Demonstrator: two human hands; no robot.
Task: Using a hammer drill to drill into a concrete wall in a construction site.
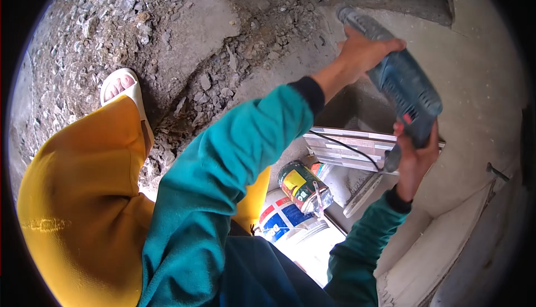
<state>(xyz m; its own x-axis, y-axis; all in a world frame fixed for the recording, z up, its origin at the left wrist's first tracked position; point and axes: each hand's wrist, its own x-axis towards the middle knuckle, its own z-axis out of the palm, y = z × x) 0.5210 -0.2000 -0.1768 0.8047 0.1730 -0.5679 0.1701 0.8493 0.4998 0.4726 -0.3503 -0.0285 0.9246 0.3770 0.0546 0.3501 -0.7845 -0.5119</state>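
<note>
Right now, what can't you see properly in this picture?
All in the head view:
Power tool: its front end is too blurred to show any bit.
Left hand: some fingers hide behind the tool.
Right hand: it covers the handle, so I can't tell about the trigger.
Black cord: its far end disappears behind the left sleeve.

The view comes from the left of two fisheye cameras worn side by side on the person's head. It faces down and ahead, so the trousers (84, 195) and teal sleeves (234, 145) come in large from the near side. The left hand (360, 55), right hand (416, 159) and drill (405, 81) sit farther out, right of centre. The wide lens reaches to rubble (125, 5) at far left, within a curved black border.
</note>
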